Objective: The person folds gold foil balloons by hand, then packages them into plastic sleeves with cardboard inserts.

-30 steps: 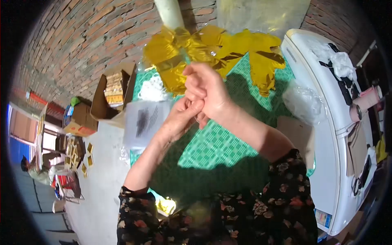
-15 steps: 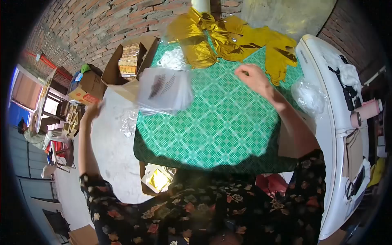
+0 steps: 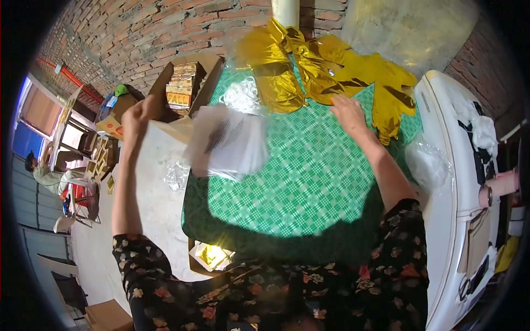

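Observation:
My left hand (image 3: 138, 117) is at the near-left flap of a cardboard box (image 3: 163, 83), its fingers curled in. Whether they grip the flap or something small I cannot make out. Inside that box stand packed printed packets (image 3: 181, 88). My right hand (image 3: 349, 115) is over the green checked tablecloth (image 3: 287, 176), fingers loosely apart with nothing seen in them. Just beyond it lies crumpled gold foil (image 3: 353, 69). Between my hands rests a stack of clear plastic bags (image 3: 226, 140) with dark print, beside a bundle of white cord (image 3: 241, 95).
A clear plastic bag with white contents (image 3: 426, 160) lies by the table's right edge, next to a white appliance (image 3: 441, 127). Below the front edge is a box with gold squares (image 3: 212, 256). A person (image 3: 49, 174) sits far left.
My left hand has moved up to the box flap. My right hand's fingers have loosened from a curl as it shifted slightly. The view has tilted a little.

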